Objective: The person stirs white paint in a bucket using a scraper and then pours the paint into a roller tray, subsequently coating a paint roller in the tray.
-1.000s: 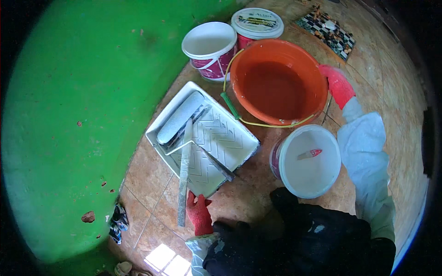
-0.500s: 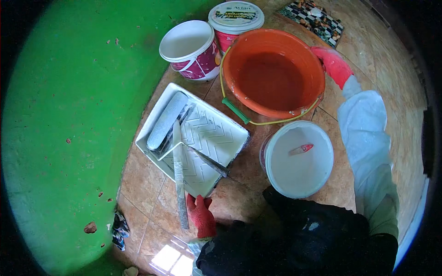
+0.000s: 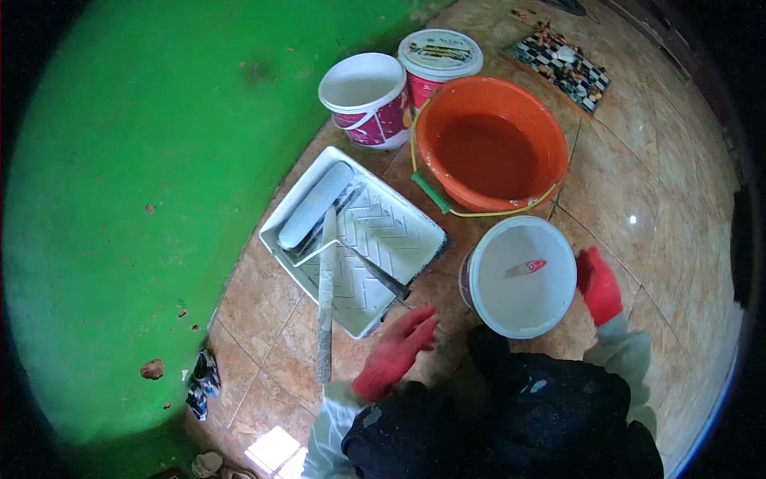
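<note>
My left hand [image 3: 397,353], in a red glove, hovers with its fingers apart between the paint tray and the white bucket. My right hand [image 3: 600,289], also red-gloved, is at the right side of that white bucket [image 3: 511,310], fingers stretched along it; contact is unclear. Inside the bucket rests a small brush with a red handle [image 3: 536,266]. The white paint tray [image 3: 381,226] holds a pale paint roller [image 3: 316,206] with a dark grip [image 3: 381,277]. A long speckled stick [image 3: 325,319] lies across the tray and sticks out over its near edge.
An orange basin [image 3: 447,190] of brownish water stands beyond the white bucket. Behind the tray are an open magenta-and-white pail [image 3: 375,120] and a lidded pail [image 3: 440,50]. A checkered board [image 3: 562,68] lies farther off. The chipped green wall [image 3: 159,144] borders the left; dark crumpled cloth [image 3: 204,383] lies beside it.
My right hand has left the orange basin's far right rim and come to the white bucket's side. My left hand has moved from the tray's near corner rightward, fingers now spread.
</note>
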Tool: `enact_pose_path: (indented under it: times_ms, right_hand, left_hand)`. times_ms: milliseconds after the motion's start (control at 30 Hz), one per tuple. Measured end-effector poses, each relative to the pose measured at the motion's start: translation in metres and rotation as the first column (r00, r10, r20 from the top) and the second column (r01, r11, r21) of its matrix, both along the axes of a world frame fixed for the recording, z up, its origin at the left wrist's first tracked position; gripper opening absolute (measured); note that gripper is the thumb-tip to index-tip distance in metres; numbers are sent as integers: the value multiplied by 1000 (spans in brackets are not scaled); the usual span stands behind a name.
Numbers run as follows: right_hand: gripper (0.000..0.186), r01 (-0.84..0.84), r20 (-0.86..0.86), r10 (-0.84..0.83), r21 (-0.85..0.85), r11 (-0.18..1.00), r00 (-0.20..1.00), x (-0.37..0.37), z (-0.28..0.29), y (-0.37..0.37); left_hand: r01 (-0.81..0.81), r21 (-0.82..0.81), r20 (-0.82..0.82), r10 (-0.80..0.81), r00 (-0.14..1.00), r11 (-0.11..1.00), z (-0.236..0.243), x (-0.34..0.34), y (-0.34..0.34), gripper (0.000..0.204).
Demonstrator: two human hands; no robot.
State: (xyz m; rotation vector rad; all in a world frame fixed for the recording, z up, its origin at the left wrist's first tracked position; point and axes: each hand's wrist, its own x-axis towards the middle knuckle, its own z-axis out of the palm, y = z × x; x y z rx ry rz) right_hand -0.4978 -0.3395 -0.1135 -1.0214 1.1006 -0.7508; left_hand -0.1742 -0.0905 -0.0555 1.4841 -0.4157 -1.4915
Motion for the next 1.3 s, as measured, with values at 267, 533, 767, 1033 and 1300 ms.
enact_pose_path:
  times_ms: [267, 533, 767, 1033, 1300]
  right_hand:
    - [40, 36, 22, -36, 38, 999, 999, 48, 39, 59]
    - [35, -231, -413, 62, -372, 899, 908, 56, 49, 66]
    - [37, 102, 293, -124, 91, 991, 948, 32, -6, 60]
    - [46, 2, 31, -2, 2, 1000, 1000, 5, -49, 78]
    - [55, -574, -662, 370, -112, 811, 652, 5, -25, 104]
  left_hand:
    - [316, -23, 694, -213, 688, 948, 24, -12, -84, 39]
    - [212, -52, 672, -123, 730, 976, 20, -21, -77, 31]
    - [192, -46, 631, -120, 766, 980, 13, -21, -68, 30]
    - [176, -71, 612, -96, 785, 982, 5, -15, -65, 30]
    - [178, -96, 634, -78, 769, 979, 9, -16, -66, 30]
